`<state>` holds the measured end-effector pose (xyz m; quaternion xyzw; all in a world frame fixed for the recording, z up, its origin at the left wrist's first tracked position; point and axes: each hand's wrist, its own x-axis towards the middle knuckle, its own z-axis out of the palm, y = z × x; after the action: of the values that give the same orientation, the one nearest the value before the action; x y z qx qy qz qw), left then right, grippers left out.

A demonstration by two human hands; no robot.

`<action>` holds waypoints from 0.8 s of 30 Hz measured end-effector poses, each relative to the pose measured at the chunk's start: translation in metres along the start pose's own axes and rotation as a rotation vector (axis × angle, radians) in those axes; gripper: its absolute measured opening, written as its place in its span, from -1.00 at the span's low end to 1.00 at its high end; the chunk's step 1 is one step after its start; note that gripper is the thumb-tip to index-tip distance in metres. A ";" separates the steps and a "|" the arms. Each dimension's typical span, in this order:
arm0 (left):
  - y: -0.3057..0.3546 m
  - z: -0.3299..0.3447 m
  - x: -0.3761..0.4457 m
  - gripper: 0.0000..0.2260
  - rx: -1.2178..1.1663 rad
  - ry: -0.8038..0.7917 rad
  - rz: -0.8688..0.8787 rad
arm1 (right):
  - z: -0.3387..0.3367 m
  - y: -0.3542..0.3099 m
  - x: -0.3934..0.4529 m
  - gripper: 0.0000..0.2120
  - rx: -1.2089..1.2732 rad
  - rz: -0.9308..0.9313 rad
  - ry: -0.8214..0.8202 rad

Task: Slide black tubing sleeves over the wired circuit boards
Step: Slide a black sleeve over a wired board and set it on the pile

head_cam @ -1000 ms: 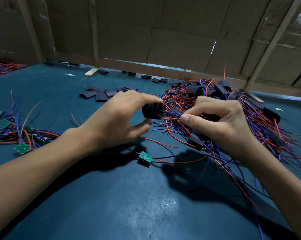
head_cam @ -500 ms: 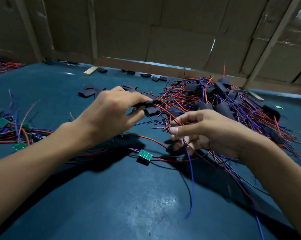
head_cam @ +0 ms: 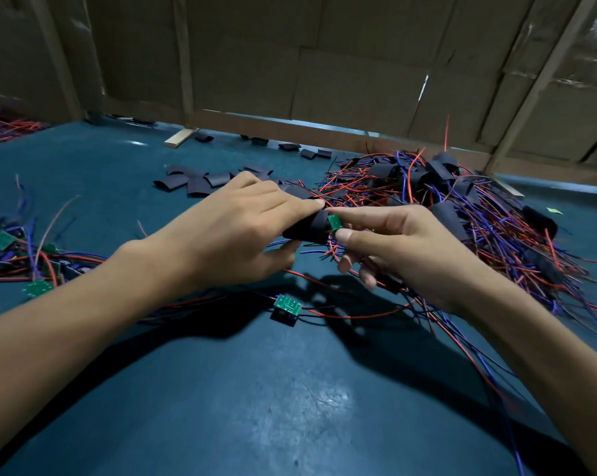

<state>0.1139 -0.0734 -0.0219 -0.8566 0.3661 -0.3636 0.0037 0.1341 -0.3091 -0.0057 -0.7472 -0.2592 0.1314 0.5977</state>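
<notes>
Left hand point(head_cam: 242, 228): grips black sleeve point(head_cam: 310, 228) above the table point(head_cam: 290, 407). Right hand point(head_cam: 389, 249): pinches green board point(head_cam: 334, 222) at the sleeve's mouth. Advice: keep the mouth open, feed the board straight, wires trailing.

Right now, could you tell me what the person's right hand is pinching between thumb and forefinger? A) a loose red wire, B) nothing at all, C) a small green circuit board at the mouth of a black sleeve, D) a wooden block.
C: the right hand pinches a small green circuit board right at the open end of the black sleeve that the left hand holds.
</notes>
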 end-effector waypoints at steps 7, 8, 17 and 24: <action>0.005 0.000 0.002 -0.59 -0.069 0.063 -0.044 | -0.001 -0.001 0.001 -0.87 0.050 -0.027 0.151; 0.005 0.000 0.002 -0.59 -0.070 0.074 -0.044 | 0.000 -0.001 0.001 -0.88 0.060 -0.031 0.182; 0.006 0.001 0.002 -0.63 -0.138 0.084 -0.104 | -0.001 -0.001 0.002 -0.84 0.094 0.014 0.273; 0.008 -0.003 -0.002 -0.61 -0.190 0.036 -0.151 | 0.000 0.000 0.002 -0.83 0.195 0.079 0.264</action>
<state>0.1062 -0.0773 -0.0228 -0.8716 0.3331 -0.3419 -0.1117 0.1357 -0.3078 -0.0051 -0.7060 -0.1347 0.0800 0.6906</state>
